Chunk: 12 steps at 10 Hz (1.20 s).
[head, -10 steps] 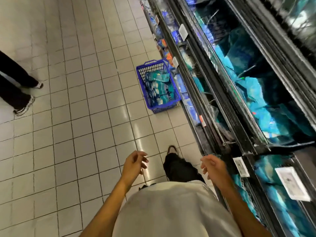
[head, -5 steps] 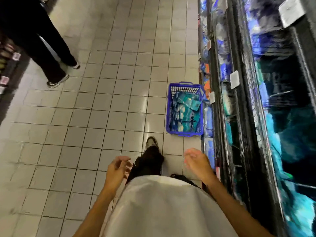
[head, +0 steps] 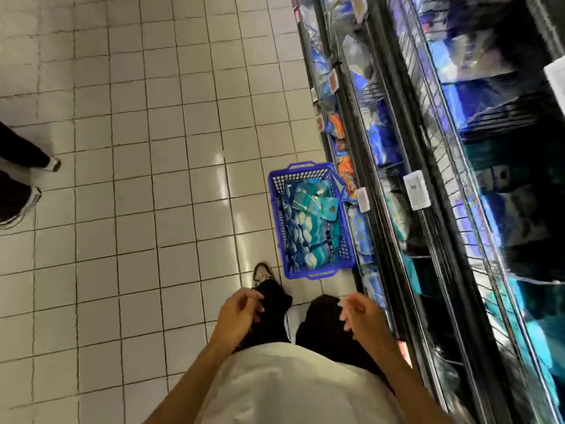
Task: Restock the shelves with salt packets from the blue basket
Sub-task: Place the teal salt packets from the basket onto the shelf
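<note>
A blue plastic basket (head: 276, 209) stands on the tiled floor against the foot of the shelves, just ahead of my feet. It holds several teal and white salt packets (head: 312, 228). My left hand (head: 237, 316) hangs in front of my waist, fingers loosely curled, holding nothing. My right hand (head: 362, 316) is level with it, nearer the shelf, also loosely curled and empty. Both hands are short of the basket. The shelves (head: 428, 179) run along the right side with blue and teal packets on them.
White price tags (head: 416, 191) hang on the shelf edges. Another person's legs and shoes (head: 18, 191) stand at the far left of the aisle. The tiled floor (head: 153, 179) stretches between that person and the basket.
I have walked toward the basket, which now lies much closer to my feet. Both hands stay empty at my waist. The other person's legs have shifted to the left edge.
</note>
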Available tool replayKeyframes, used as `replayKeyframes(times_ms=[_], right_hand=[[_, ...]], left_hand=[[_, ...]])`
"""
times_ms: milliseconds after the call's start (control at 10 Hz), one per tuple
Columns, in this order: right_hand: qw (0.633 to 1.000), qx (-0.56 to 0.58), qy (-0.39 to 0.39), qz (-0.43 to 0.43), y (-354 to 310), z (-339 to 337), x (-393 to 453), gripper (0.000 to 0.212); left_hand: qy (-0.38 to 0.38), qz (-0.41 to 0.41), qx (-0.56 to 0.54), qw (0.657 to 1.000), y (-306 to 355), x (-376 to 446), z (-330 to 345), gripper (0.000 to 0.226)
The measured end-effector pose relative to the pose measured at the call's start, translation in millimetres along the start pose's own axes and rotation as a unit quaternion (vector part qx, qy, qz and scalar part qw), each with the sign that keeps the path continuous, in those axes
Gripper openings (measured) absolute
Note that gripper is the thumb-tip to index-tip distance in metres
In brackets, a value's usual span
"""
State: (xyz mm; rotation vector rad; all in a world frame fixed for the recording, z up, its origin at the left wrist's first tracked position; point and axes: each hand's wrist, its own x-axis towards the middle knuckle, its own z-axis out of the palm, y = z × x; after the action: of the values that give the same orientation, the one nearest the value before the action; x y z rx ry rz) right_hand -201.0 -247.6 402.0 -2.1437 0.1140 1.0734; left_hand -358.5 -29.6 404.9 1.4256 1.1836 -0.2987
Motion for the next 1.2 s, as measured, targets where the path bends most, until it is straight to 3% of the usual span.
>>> replayKeyframes(times_ms=[100,300,400,600,700,800,900,1100,1200], right_hand=[[0.997,0.040,0.044,0.044,4.3,11.0,40.2,0.020],[0.993,0.022,0.036,0.108,45.3,55.2,175.9,0.016],[0.989,0.001,0.036,0.146,90.0,82.2,263.0,0.014],[0.972,-0.015,0.036,0.230,152.9,133.3,415.0,0.039],[0.957,-0.002,0.009,0.290,165.1,149.1,460.2,0.060],[0.930,0.124,-0.007,0.347,173.5,155.7,487.4,0.057],[0.905,0.228,-0.010,0.358,173.2,154.4,501.5,0.024],[0.913,0.205,0.019,0.352,183.6,150.5,498.5,0.013],[0.899,0.276,0.049,0.335,180.3,144.2,488.1,0.014]], left_hand=[[-0.056,-0.020,0.060,0.996,19.8,48.1,20.9,0.025],[-0.126,-0.014,0.143,0.982,13.8,172.8,86.2,0.025],[-0.102,-0.012,0.151,0.983,-4.0,255.4,126.9,0.021],[-0.043,0.069,0.206,0.975,-25.6,415.2,209.1,0.021],[-0.018,0.113,0.282,0.953,-34.4,467.1,238.7,0.060],[0.015,0.118,0.329,0.937,-47.2,494.0,260.8,0.069],[0.040,0.112,0.301,0.946,-56.4,504.8,270.7,0.074],[0.037,0.076,0.202,0.976,-55.1,510.7,272.2,0.068],[0.039,0.085,0.188,0.978,-57.3,507.3,271.0,0.069]])
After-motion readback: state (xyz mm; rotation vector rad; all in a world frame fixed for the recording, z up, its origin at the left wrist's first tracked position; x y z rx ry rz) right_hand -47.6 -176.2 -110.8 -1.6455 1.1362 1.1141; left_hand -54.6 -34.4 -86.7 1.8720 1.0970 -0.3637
